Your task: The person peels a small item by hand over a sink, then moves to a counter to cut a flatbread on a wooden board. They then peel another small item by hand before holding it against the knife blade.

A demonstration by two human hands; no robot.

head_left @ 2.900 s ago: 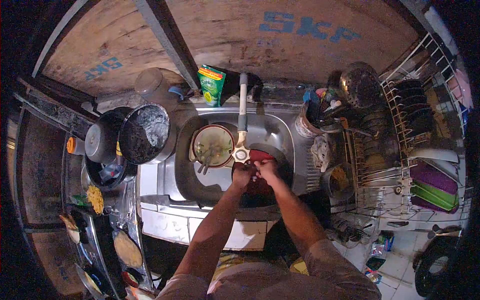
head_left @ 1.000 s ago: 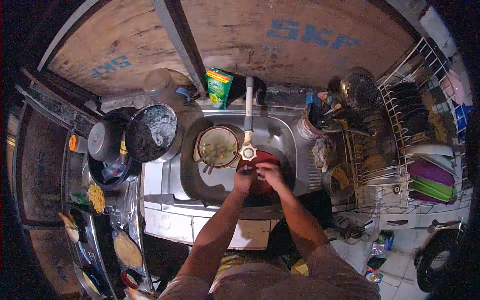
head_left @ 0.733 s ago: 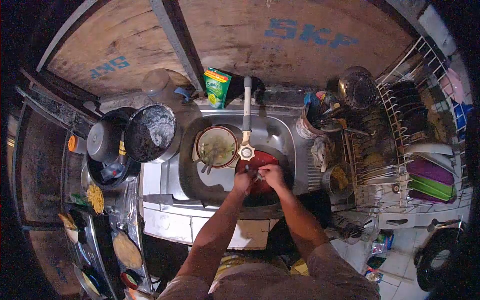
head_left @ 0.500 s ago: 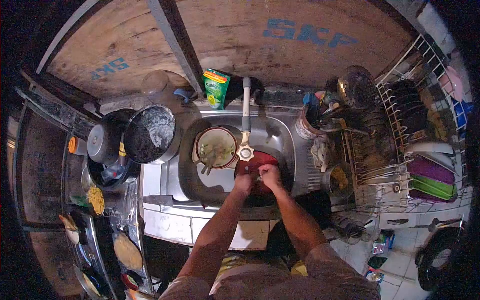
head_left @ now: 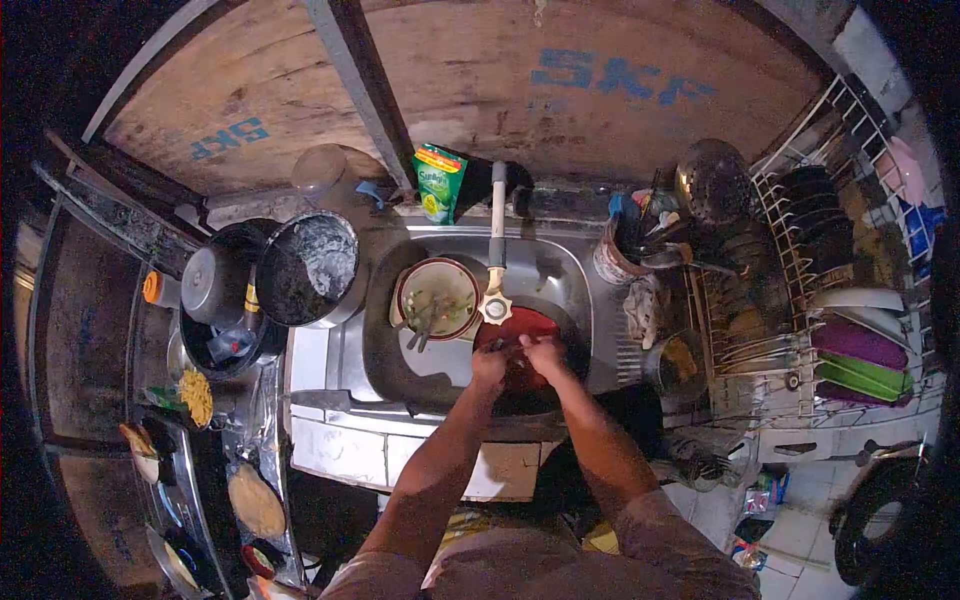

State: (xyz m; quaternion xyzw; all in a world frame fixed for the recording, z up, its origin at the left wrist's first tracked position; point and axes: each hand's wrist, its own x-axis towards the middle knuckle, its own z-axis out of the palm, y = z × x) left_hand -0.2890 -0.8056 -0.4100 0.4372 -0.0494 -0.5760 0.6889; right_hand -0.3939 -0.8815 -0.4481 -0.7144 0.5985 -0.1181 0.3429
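Both hands are inside the metal sink, over a red bowl below the tap. My left hand is closed at the bowl's left part, and my right hand is closed just beside it. Something small lies between the fingers, too small to name. To the left in the sink, a white bowl with a brown rim holds cloudy water, green bits and cutlery. A knife lies along the sink's front left edge.
A green soap pouch stands behind the sink. Pots are stacked on the left. At right are a utensil holder, a cloth and a dish rack with plates.
My right hand's fingers have come down slightly and closer to my left hand. The whole view has shifted a little.
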